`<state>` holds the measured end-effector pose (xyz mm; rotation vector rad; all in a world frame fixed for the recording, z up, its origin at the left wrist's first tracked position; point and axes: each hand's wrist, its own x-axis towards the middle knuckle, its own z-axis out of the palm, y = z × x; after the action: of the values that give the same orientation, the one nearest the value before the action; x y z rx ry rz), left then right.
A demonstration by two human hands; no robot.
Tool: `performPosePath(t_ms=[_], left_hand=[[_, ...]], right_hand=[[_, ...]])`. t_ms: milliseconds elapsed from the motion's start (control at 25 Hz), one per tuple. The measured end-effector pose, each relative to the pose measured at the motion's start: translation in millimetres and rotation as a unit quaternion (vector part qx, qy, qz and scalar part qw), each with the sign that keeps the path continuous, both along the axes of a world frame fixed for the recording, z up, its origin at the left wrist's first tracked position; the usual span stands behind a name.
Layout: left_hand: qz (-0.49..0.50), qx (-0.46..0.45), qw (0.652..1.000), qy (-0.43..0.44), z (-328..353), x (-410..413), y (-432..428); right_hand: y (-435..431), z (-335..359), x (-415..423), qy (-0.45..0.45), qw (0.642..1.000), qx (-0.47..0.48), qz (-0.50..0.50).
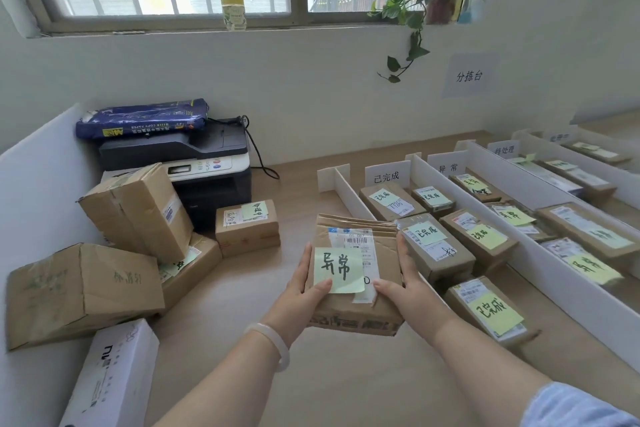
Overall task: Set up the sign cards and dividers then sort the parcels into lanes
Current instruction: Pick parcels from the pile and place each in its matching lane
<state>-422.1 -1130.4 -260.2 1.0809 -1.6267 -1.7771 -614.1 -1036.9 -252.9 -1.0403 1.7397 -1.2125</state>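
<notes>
The left hand (304, 291) and right hand (403, 284) are gripping the "异常" parcel (349, 310) by its sides at centre, seemingly lifted off the desk (346, 385). In carrying it toward the 异常 sign card (452, 168) at 1 o'clock, it risks clipping the thin white divider (561, 288) (probably easy to tip) or landing in the nearer 已完成 lane. Bare desk is lying open at 6 o'clock.

Both hands (304, 291) (405, 288) hold a labelled parcel (356, 274).

A brown parcel (356, 274) bears a pale green note (337, 270) with black writing.
</notes>
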Motion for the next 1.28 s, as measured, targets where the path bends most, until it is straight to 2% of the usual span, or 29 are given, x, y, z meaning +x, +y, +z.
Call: performPosePath(t_ms=[320,520,720,880,1040,1280], left_hand=[[-0.134,-0.083,0.988,0.003,3.9,-83.5,33.1],[-0.153,-0.138,0.978,-0.015,16.0,-144.5,70.5],[-0.157,-0.112,0.981,0.015,17.1,-234.3,132.5],[-0.153,-0.116,0.981,-0.029,13.1,-306.4,180.6],[-0.17,-0.104,0.98,-0.013,11.6,-376.2,231.8],[-0.173,-0.073,0.982,-0.019,5.7,-450.6,254.4]], right_hand=[[69.1,4.4,-67.3,0.044,0.994,-0.01,-0.102],[116.2,11.7,-119.7,0.043,0.991,-0.027,-0.123],[179.8,18.7,-207.4,0.015,0.989,-0.021,-0.143],[231.2,19.6,-277.2,0.026,0.989,-0.008,-0.145],[279.3,22.7,-346.6,0.04,0.989,0.023,-0.141],[302.8,16.2,-420.7,0.042,0.987,0.045,-0.15]])
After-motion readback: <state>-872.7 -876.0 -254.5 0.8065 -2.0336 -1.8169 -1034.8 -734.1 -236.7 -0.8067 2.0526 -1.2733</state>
